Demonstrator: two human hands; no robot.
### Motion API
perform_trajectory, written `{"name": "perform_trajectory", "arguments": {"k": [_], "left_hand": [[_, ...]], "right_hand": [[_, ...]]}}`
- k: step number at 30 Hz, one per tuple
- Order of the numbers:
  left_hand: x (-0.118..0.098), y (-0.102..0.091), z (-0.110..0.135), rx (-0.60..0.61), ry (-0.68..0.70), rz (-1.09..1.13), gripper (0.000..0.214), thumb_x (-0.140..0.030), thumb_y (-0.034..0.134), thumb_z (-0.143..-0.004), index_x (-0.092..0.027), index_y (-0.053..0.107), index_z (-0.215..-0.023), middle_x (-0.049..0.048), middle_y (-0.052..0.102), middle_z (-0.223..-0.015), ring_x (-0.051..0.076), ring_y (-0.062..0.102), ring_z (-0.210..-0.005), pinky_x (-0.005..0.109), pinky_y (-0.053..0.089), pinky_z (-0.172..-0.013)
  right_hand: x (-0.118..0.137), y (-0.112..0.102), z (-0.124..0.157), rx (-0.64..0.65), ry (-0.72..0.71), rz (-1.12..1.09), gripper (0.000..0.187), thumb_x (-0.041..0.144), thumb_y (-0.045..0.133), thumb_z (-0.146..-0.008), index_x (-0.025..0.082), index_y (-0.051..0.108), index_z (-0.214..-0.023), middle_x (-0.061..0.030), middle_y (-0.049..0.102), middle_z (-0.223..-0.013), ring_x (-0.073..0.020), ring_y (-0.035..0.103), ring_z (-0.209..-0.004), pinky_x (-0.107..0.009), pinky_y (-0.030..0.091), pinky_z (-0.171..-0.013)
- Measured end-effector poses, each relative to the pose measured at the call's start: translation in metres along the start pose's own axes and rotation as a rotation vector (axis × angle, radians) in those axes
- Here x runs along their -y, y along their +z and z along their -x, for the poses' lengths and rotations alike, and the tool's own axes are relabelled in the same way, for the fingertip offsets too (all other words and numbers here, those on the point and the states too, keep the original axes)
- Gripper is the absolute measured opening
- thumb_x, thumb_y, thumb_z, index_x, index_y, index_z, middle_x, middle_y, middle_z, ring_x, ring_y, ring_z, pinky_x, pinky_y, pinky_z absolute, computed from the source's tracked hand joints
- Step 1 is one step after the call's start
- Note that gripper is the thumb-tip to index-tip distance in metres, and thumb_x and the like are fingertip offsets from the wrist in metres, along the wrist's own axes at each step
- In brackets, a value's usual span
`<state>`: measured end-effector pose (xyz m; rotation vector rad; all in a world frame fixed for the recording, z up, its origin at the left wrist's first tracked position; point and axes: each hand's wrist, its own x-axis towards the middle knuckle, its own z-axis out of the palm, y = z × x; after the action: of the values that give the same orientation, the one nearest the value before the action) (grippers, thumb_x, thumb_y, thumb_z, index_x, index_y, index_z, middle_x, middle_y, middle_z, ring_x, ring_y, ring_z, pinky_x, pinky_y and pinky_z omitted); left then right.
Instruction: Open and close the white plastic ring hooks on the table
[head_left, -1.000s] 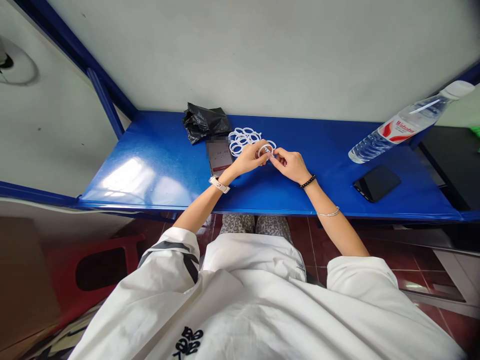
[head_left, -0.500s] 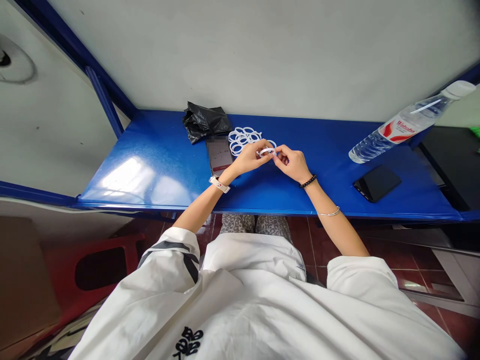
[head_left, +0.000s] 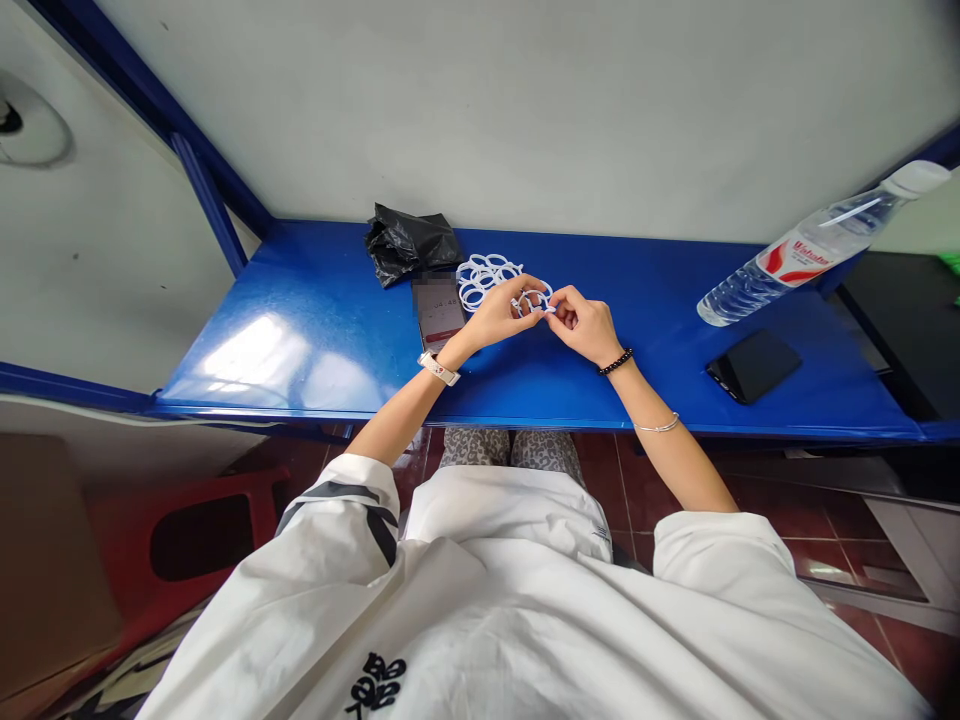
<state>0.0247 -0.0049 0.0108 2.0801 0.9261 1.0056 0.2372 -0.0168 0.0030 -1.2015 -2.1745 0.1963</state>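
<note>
My left hand point(head_left: 498, 314) and my right hand point(head_left: 589, 326) meet over the blue table, fingertips nearly touching. Between them they pinch a thin white ring point(head_left: 523, 297), partly covered by the fingers. The left thumb and fingers curve around its left side, while the right thumb and forefinger grip its right end. Just behind and left of my left hand lies a pile of similar white rings point(head_left: 480, 270), several overlapping one another. Another ring seems to lie behind the held one, but the two are hard to separate.
A phone with a lit screen point(head_left: 439, 310) lies left of my left hand, below a crumpled black plastic bag point(head_left: 412, 243). To the right stand a water bottle point(head_left: 799, 255) and a dark phone point(head_left: 754, 367). The blue table point(head_left: 352, 310) meets the wall behind.
The held white ring has turned between my fingers, from a flat band to a more open loop. Both hands stay in nearly the same place.
</note>
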Motion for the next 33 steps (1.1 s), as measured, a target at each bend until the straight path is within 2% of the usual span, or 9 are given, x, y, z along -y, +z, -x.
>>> {"name": "perform_trajectory", "arguments": {"k": [9, 17, 21, 28, 33], "left_hand": [[-0.001, -0.001, 0.000, 0.043, 0.035, -0.016, 0.047, -0.053, 0.072, -0.092, -0.018, 0.064, -0.122, 0.0071, 0.072, -0.095, 0.014, 0.064, -0.072, 0.027, 0.057, -0.068], [0.003, 0.000, 0.000, 0.103, 0.043, -0.011, 0.040, -0.035, 0.066, -0.092, -0.018, 0.057, -0.128, 0.0031, 0.069, -0.084, 0.017, 0.063, -0.069, 0.031, 0.058, -0.070], [0.005, 0.001, 0.000, 0.104, 0.046, -0.003, 0.040, -0.029, 0.064, -0.091, -0.017, 0.056, -0.128, 0.0032, 0.069, -0.083, 0.017, 0.064, -0.069, 0.031, 0.057, -0.070], [0.005, 0.000, 0.000, 0.084, 0.067, -0.010, 0.037, -0.032, 0.064, -0.093, -0.019, 0.058, -0.127, 0.0017, 0.066, -0.082, 0.016, 0.062, -0.069, 0.030, 0.054, -0.071], [0.006, -0.001, -0.001, 0.060, 0.074, -0.051, 0.037, -0.031, 0.062, -0.094, -0.019, 0.058, -0.129, 0.0023, 0.067, -0.082, 0.016, 0.062, -0.070, 0.030, 0.053, -0.071]], "right_hand": [[-0.001, 0.000, 0.000, 0.035, 0.026, 0.008, 0.008, 0.031, 0.063, -0.090, 0.024, 0.064, -0.093, -0.0012, 0.071, -0.069, -0.0202, 0.064, -0.059, -0.030, 0.046, -0.062], [-0.001, 0.001, -0.001, 0.027, 0.043, 0.056, 0.007, 0.028, 0.064, -0.088, 0.024, 0.061, -0.084, -0.0014, 0.070, -0.068, -0.0203, 0.064, -0.060, -0.029, 0.044, -0.062], [-0.004, 0.002, -0.001, 0.025, 0.050, 0.072, 0.008, 0.029, 0.066, -0.088, 0.024, 0.062, -0.084, -0.0019, 0.071, -0.069, -0.0214, 0.066, -0.062, -0.029, 0.043, -0.061], [-0.007, 0.003, -0.001, 0.046, 0.059, 0.049, 0.010, 0.033, 0.065, -0.092, 0.024, 0.067, -0.091, -0.0027, 0.074, -0.073, -0.0219, 0.068, -0.064, -0.030, 0.045, -0.063], [-0.009, 0.005, -0.002, 0.060, 0.036, 0.052, 0.020, 0.040, 0.060, -0.098, 0.023, 0.071, -0.099, -0.0033, 0.076, -0.073, -0.0221, 0.068, -0.063, -0.030, 0.045, -0.063]]}}
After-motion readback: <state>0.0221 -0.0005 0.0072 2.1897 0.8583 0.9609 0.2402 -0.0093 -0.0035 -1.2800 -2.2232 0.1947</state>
